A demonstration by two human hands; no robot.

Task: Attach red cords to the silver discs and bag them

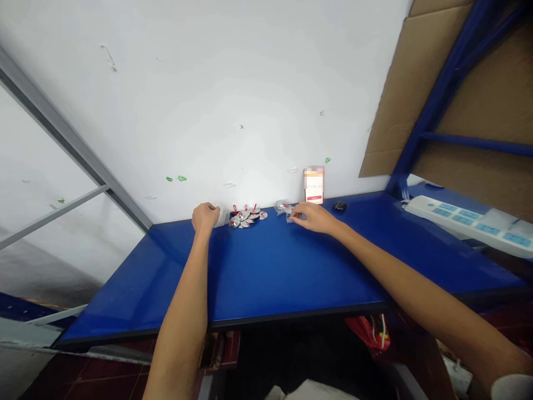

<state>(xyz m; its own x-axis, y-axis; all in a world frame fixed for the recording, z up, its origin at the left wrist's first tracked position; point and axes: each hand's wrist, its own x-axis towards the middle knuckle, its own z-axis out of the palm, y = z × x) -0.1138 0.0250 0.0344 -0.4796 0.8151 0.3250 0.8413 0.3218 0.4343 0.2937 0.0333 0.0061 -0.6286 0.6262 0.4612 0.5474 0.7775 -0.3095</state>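
Note:
At the back of the blue table (266, 278), my left hand (205, 216) is closed, thumb against fingers, at the edge of some clear plastic bags (224, 218). Just right of these lies a pile of flat, round silver pieces with red cord loops (245, 217). Farther right, my right hand (313, 216) pinches the edge of a small clear plastic bag (290, 219). Beside its fingertips, more shiny items in clear plastic (282, 206) lie against the wall; their exact kind is too small to make out.
A phone with a lit screen (313, 186) leans on the white wall (250, 83) behind my right hand. A small black object (340, 206) lies right of it. A white power strip (470, 222) runs along the right side, near a blue metal frame (428, 105).

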